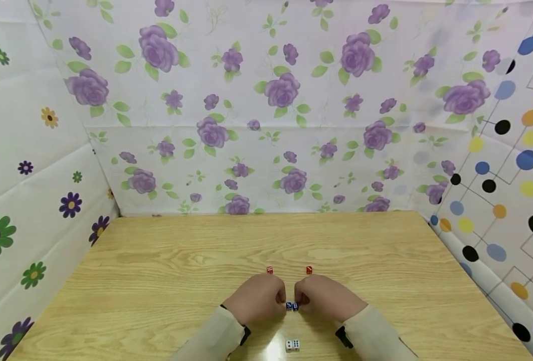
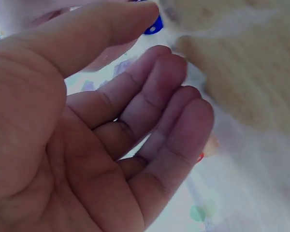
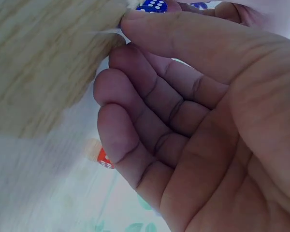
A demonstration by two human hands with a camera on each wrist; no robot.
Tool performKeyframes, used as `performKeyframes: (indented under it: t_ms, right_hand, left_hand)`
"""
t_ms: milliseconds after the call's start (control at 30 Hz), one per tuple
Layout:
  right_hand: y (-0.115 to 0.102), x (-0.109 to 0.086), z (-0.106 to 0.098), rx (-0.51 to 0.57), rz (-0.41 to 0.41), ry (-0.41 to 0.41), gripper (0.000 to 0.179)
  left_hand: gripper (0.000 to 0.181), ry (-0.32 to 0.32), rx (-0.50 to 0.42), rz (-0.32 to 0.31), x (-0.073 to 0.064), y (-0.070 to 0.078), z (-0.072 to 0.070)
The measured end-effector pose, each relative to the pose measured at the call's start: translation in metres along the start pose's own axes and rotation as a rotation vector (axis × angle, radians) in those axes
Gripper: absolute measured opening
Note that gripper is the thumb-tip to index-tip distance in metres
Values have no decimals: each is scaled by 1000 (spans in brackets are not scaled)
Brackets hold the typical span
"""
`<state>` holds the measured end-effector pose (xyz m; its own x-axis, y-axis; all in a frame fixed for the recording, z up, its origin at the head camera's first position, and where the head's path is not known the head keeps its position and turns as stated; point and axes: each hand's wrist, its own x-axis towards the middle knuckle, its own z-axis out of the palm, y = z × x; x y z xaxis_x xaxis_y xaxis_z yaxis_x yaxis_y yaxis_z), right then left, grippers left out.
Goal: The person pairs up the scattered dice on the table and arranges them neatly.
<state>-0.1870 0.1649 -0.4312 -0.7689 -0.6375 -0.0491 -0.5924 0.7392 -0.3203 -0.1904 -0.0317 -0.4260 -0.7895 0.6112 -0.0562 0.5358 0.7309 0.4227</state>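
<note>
Two blue dice with white dots sit side by side on the wooden table, the left blue die (image 1: 289,306) close against the right blue die (image 1: 295,306). My left hand (image 1: 259,298) pinches the left one between thumb and index finger; in the left wrist view its thumb covers most of a blue die (image 2: 153,26). From the other side, my right hand (image 1: 327,298) pinches the right one. A dotted blue face (image 3: 154,6) shows past the thumb tip in the right wrist view. The other fingers of both hands are curled inward.
Beyond the hands lie a red die on the left (image 1: 270,269) and another red die on the right (image 1: 309,269), set apart. Nearer the body, two white dice (image 1: 293,345) stand together. Patterned cloth (image 1: 266,165) walls in the table's (image 1: 180,260) back and sides.
</note>
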Motion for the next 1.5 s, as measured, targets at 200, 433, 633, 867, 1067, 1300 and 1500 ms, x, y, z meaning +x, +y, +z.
performKeyframes:
  t_ms: [200, 433, 633, 867, 1067, 1300, 1500]
  right_hand:
    - [15, -4, -13, 19, 95, 78, 6]
    - [40, -3, -21, -99, 225, 221, 17]
    - [47, 8, -17, -77, 261, 212, 17]
    - [42, 16, -12, -21, 281, 223, 11]
    - [39, 19, -10, -16, 285, 242, 7]
    - [39, 20, -4, 23, 293, 225, 10]
    - [42, 18, -2, 13, 292, 252, 10]
  left_hand:
    - [6, 79, -2, -14, 3, -13, -15]
    - [25, 189, 75, -57, 15, -31, -28]
    - [22, 148, 50, -85, 25, -41, -21]
    - [8, 153, 19, -79, 26, -45, -14]
    - [4, 153, 23, -80, 26, -46, -11]
    - [7, 166, 28, -60, 28, -49, -9]
    - [7, 203, 15, -29, 28, -50, -11]
